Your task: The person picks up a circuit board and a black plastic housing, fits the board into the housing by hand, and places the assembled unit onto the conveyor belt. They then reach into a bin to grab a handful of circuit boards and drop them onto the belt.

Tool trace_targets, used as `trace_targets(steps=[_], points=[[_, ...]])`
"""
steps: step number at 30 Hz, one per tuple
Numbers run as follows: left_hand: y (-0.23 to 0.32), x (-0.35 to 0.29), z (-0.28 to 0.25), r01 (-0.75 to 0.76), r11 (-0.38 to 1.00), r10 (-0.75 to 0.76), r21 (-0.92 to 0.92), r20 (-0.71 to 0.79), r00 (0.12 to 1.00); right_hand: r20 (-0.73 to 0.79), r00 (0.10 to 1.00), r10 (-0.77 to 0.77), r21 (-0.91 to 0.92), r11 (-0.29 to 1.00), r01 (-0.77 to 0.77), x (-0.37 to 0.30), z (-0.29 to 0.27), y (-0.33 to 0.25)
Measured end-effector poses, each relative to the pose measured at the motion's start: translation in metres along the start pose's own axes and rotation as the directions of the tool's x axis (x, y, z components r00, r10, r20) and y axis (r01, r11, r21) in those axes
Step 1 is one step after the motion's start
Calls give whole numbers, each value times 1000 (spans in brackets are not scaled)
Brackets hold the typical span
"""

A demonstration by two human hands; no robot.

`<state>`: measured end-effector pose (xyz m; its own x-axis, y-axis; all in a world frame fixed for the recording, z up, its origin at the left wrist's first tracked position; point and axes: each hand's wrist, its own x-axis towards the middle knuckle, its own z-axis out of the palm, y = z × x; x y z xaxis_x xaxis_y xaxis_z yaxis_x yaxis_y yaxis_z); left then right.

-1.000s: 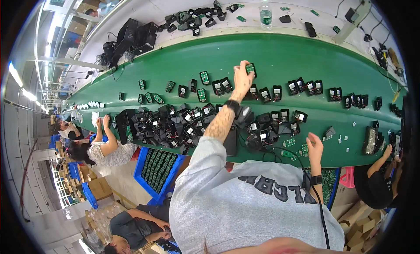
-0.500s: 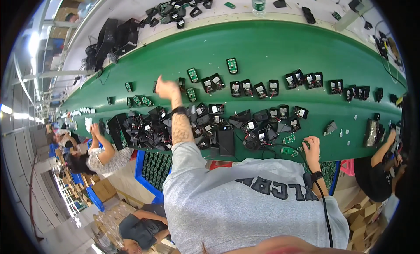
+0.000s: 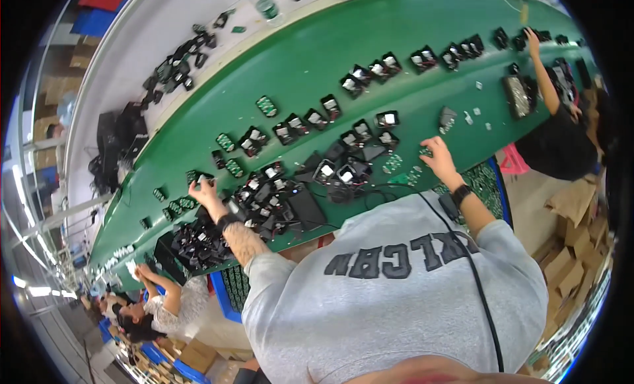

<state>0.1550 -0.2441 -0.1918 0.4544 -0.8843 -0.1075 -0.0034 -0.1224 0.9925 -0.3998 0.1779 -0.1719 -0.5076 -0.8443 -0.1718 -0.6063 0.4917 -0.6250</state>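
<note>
On the green belt (image 3: 198,139), my left hand (image 3: 210,193) is closed by the fingertips on a small black plastic case (image 3: 192,176). My right hand (image 3: 438,159) pinches a small green circuit board (image 3: 426,152) just above the belt. Loose green boards (image 3: 392,162) lie to its left. Between my hands is a heap of black cases with wires (image 3: 264,192), with a black power bank (image 3: 304,209) beside it. Cases holding green boards (image 3: 225,142) stand near my left hand. A row of open black cases (image 3: 295,125) runs beyond the heap.
A black cable (image 3: 462,238) crosses my grey shirt. Blue-edged trays of boards (image 3: 232,288) sit below the belt edge. A co-worker's arm (image 3: 543,76) reaches over the belt at right; another person (image 3: 168,305) works at left. A bottle (image 3: 267,7) stands on the far ledge.
My view has turned and tilted, so the belt now slants upward to the right. My left hand has drawn in its fingers on the case. The co-worker at right reaches farther across.
</note>
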Motion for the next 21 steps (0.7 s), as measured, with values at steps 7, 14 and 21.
trace_targets(steps=[7, 14, 21], points=[[127, -232, 83, 542, 809, -152, -229, 809, 567, 195, 915, 353, 805, 475, -355, 3, -26, -33], [192, -404, 127, 583, 813, -187, 5, 949, 253, 211, 977, 2, 844, 504, -183, -26, -99, -128], [215, -450, 125, 380, 925, -114, -33, 926, 359, 80, 961, -264, 955, 298, 2, -55, -120, -144]])
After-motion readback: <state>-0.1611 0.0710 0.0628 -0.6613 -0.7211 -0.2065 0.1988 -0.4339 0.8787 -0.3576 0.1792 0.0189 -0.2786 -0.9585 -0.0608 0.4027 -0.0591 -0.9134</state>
